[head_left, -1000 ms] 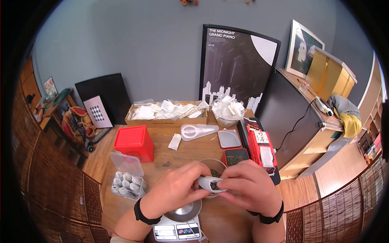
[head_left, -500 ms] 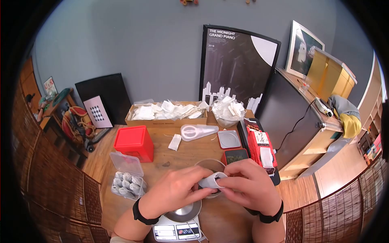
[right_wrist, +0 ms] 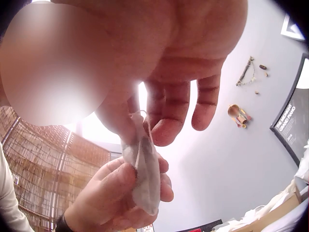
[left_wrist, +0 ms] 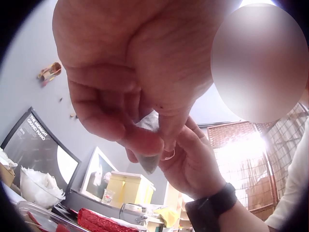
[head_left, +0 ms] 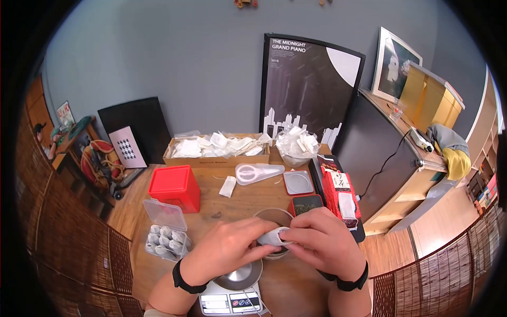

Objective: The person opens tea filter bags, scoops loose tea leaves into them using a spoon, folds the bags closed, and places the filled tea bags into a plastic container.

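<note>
A small white tea bag (head_left: 271, 237) is held between both hands above a round bowl (head_left: 274, 214) that is partly hidden by them. My left hand (head_left: 228, 243) pinches the bag's body between thumb and fingers. At its mouth, my right hand (head_left: 326, 244) grips the edge with thumb and fingertips. In the right wrist view the filled bag (right_wrist: 146, 179) hangs tapered, with a thin string at its top. The left wrist view shows the bag's grey-white lower end (left_wrist: 148, 162) poking out below the fingers.
A scale (head_left: 231, 302) carries a metal dish (head_left: 240, 277). Left stand a clear box (head_left: 168, 211) of filled bags and a red container (head_left: 175, 185). Behind are a carton (head_left: 222, 160) of white bags and scissors (head_left: 259, 173). A tea tin (head_left: 307, 204) and red packet (head_left: 340, 190) lie right.
The bag's mouth, which showed dark leaves inside, is now narrowed and covered by the right fingers. Both hands have stayed nearly in place above the bowl.
</note>
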